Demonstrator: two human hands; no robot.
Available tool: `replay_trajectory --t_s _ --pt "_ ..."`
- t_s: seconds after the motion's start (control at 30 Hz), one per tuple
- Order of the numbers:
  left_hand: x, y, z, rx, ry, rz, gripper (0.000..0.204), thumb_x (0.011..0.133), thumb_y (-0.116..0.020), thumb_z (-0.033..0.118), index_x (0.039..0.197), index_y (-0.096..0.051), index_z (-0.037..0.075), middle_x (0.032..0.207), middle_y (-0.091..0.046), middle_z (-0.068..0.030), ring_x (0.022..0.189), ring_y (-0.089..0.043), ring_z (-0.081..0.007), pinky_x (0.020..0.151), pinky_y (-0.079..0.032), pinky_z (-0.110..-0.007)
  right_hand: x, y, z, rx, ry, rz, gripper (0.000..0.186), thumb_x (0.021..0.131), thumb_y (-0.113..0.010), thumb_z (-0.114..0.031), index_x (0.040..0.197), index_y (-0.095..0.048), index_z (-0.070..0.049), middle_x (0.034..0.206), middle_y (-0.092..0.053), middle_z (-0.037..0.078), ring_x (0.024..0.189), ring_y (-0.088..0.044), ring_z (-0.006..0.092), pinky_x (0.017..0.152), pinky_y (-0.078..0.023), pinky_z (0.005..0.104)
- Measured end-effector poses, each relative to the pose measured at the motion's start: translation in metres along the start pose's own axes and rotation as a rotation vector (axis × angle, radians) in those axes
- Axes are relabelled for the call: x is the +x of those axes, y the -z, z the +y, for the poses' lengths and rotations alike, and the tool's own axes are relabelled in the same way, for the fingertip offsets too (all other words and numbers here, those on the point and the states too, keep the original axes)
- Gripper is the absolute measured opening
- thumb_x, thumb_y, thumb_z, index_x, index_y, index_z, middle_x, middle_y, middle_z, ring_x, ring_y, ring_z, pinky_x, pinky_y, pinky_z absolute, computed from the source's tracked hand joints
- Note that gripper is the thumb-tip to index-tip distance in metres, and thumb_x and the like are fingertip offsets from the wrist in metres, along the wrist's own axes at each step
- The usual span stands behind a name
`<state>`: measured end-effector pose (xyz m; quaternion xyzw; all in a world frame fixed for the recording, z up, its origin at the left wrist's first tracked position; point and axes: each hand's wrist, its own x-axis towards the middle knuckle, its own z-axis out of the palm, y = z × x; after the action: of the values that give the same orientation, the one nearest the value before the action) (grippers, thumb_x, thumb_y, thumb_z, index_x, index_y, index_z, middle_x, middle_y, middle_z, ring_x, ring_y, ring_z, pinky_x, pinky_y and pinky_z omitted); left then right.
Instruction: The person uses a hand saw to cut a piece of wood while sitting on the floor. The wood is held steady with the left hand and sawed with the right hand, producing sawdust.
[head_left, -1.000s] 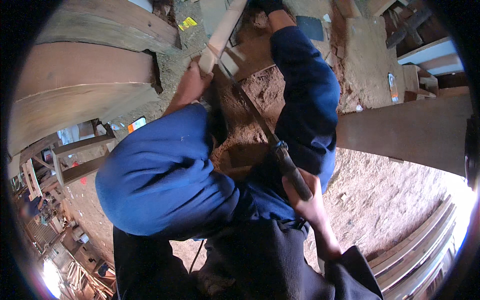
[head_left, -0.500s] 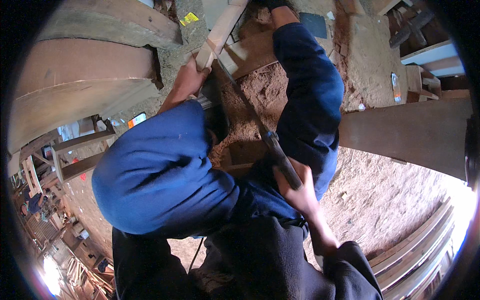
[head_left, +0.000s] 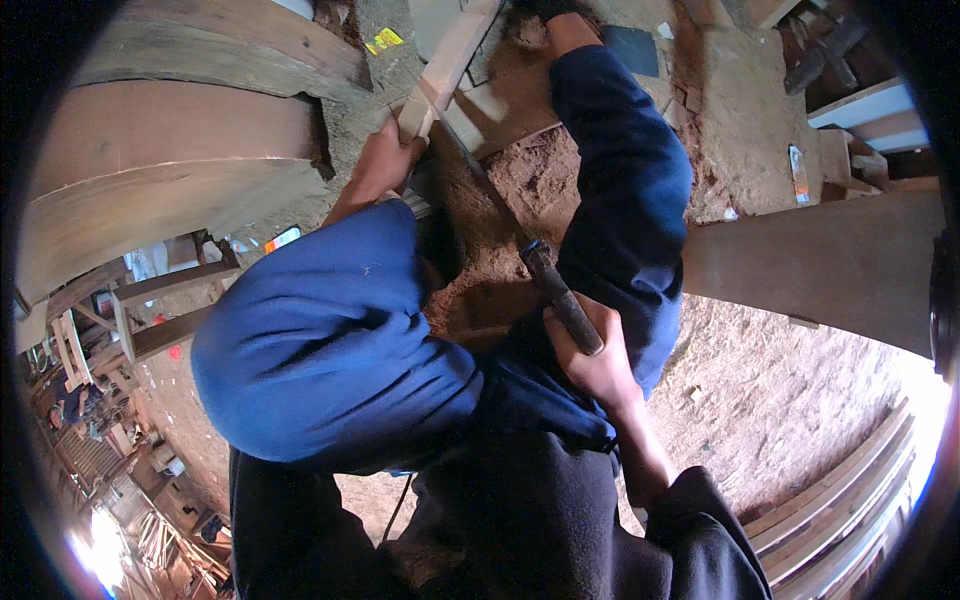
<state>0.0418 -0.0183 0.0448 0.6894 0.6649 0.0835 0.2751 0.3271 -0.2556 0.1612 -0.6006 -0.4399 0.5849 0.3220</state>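
From where I stand, the person is seated low with knees apart, in blue trousers (head_left: 320, 340) and a dark fleece top (head_left: 520, 500), a long-handled handsaw (head_left: 563, 298) slanting up between the thighs. The right hand (head_left: 595, 362) is wrapped around the rear of the saw's dark, straight handle, near its butt end and just beside the right thigh. The narrow blade (head_left: 487, 182) runs forward and leftward from there until its far end meets a pale wooden batten (head_left: 452, 68). Whether the teeth have bitten into the wood I cannot tell.

The left hand (head_left: 385, 160) lies beyond the left knee, closed on the near end of that batten, close beside the spot where the blade crosses. From that grip the batten slopes away, forward and a little to the right, past the upper edge of what I can see.

Reddish-brown sawdust (head_left: 530, 185) covers the ground between the legs. A yellow label (head_left: 384, 41) lies left of the batten, and a dark square piece (head_left: 630, 50) lies to the right of the right shin. Thick boards (head_left: 180, 130) are ranged along the left, a broad brown panel (head_left: 810, 255) stretches out at the right, and long planks (head_left: 835, 500) lie side by side behind it.
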Motion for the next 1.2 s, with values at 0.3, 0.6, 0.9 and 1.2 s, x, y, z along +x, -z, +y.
replay_trajectory --t_s 0.3,0.6,0.9,1.2 --pt "-0.005 0.004 0.001 -0.024 0.036 -0.009 0.072 0.085 -0.068 0.029 0.144 -0.033 0.007 0.113 -0.063 -0.0314 0.105 -0.061 -0.0489 0.092 -0.049 -0.052 -0.017 0.023 -0.025 -0.063 -0.114 -0.01 0.013 0.088 -0.062 -0.008 0.083 -0.06 0.003 0.065 -0.059 0.013 0.063 -0.049 0.0096 0.058 -0.045 0.0332" --pt "0.011 -0.02 0.01 -0.15 0.015 -0.019 0.067 0.087 -0.068 0.027 0.14 -0.039 -0.002 0.123 -0.06 -0.0298 0.113 -0.061 -0.04 0.097 -0.046 -0.044 -0.007 0.028 -0.039 -0.101 -0.118 0.011 0.014 0.089 -0.063 -0.01 0.086 -0.061 0.003 0.068 -0.061 0.013 0.065 -0.05 0.0092 0.06 -0.046 0.033" --pt "0.007 -0.041 0.016 -0.289 -0.092 0.1 0.049 0.084 -0.071 0.029 0.112 -0.057 -0.009 0.104 -0.065 -0.0328 0.104 -0.065 -0.0422 0.089 -0.05 -0.045 -0.02 0.026 -0.034 -0.134 -0.122 0.026 0.015 0.09 -0.063 -0.013 0.083 -0.06 -0.001 0.063 -0.052 -0.001 0.061 -0.044 0.0046 0.052 -0.036 0.026" --pt "0.012 -0.048 0.008 -0.251 -0.105 0.067 0.051 0.086 -0.069 0.033 0.115 -0.056 -0.007 0.104 -0.066 -0.0291 0.102 -0.064 -0.0434 0.088 -0.049 -0.048 -0.018 0.036 -0.029 -0.171 -0.141 0.0 0.016 0.089 -0.063 -0.011 0.084 -0.06 0.004 0.062 -0.058 0.012 0.061 -0.051 0.0083 0.055 -0.045 0.0314"
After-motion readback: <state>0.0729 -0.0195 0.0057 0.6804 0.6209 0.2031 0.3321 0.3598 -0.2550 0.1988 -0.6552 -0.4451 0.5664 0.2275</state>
